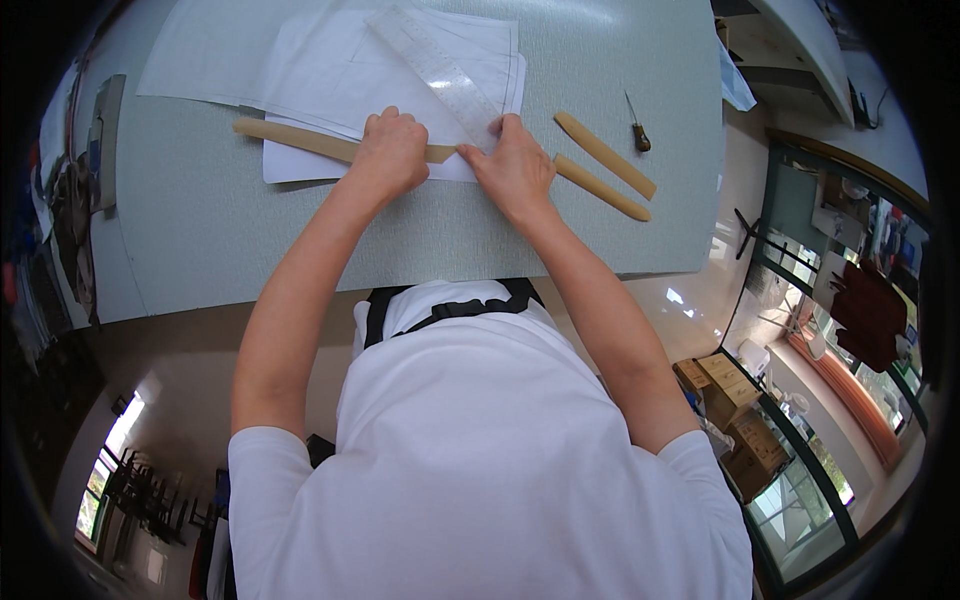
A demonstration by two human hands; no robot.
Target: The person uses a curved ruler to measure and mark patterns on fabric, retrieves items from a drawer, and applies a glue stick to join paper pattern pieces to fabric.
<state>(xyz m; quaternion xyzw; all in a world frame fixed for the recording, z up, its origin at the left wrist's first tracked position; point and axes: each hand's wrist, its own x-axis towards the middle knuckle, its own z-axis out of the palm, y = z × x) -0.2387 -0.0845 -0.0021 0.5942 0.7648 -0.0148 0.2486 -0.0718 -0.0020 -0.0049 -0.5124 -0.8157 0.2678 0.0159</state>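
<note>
My left hand [392, 152] is curled over a long brown card strip [304, 141], which passes beneath it and shows on both sides. Its palm side is hidden. At the strip's pointed right end lies the thumb of my right hand [516, 166], while the bent forefinger touches the lower end of a clear plastic ruler [439, 75]. Whether that hand grips either thing cannot be seen. The ruler lies slantwise over a white paper sheet with drawn pattern lines [322, 56]. Under the strip and hands, more white paper [296, 166] shows along the near edge.
Right of my hands lie two more brown card strips, an upper one [606, 156] and a lower one [602, 187]. Beyond them is an awl with a wooden handle [637, 131]. The grey-green table [225, 240] has its front edge close to my waist. Cloth pieces [79, 225] hang at far left.
</note>
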